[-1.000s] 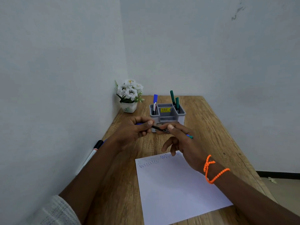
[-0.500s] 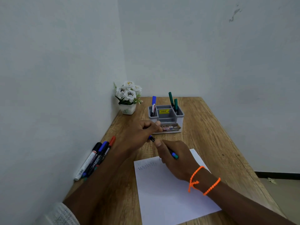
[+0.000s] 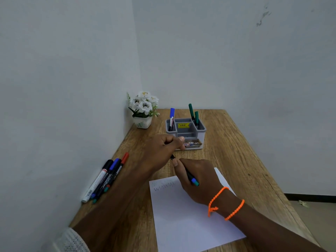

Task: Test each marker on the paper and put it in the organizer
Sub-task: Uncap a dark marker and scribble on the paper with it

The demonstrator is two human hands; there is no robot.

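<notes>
White paper [image 3: 190, 220] nearest, squiggles along its far edge. Right hand [image 3: 198, 180] grips the marker [image 3: 189, 176], tip toward the left hand [image 3: 161, 150], which is clenched on something small, probably the cap; cannot confirm. Risk: nib may stain fingers or run off the sheet onto the desk [image 3: 236, 160]. Untested markers [image 3: 105, 179] lie left. Organizer [image 3: 185, 132] beyond: yellow sticker reads about "49.00"; front label "OP…", partly covered.

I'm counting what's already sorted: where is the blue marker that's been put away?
The blue marker stands upright in the left compartment of the grey organizer, at the table's far end, right of the flower pot.
</notes>
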